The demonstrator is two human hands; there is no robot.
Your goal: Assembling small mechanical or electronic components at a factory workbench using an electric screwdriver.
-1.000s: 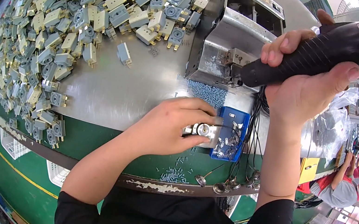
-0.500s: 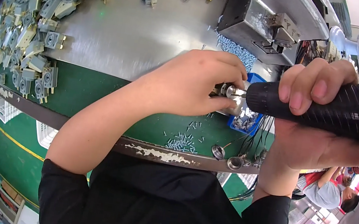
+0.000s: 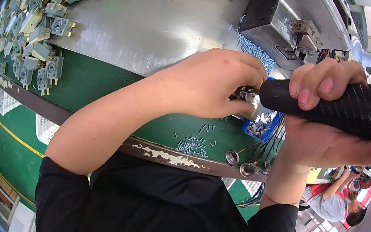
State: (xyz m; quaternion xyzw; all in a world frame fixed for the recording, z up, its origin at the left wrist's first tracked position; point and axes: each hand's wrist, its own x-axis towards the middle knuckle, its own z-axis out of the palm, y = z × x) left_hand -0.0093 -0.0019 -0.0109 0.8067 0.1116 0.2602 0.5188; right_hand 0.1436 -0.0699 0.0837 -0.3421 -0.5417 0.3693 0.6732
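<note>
My left hand (image 3: 215,82) is closed round a small shiny metal part (image 3: 249,97), pinched between thumb and fingers; most of it is hidden. In my right hand (image 3: 319,142) lies a thick black power screwdriver (image 3: 361,112), held level with fingers curled over its ribbed body. Its nose points left and meets the metal part at my left fingertips; the bit itself cannot be made out. Just beneath and behind the part is a blue tray (image 3: 250,132) with small metal pieces. Loose screws (image 3: 193,145) are scattered on the green mat below my left wrist.
Many grey switch-like blocks (image 3: 39,25) with brass tabs crowd the left. A metal sheet (image 3: 121,28) covers the far bench. Beyond my hands stand a screw heap (image 3: 259,51) and a metal machine (image 3: 282,24). Round metal cups (image 3: 232,157) with wires lie near the edge; another person (image 3: 331,207) is at right.
The whole view has shifted a little, so the bench things sit further right. The screwdriver's nose is closer to my left fingertips, and the bit seen before is now hidden.
</note>
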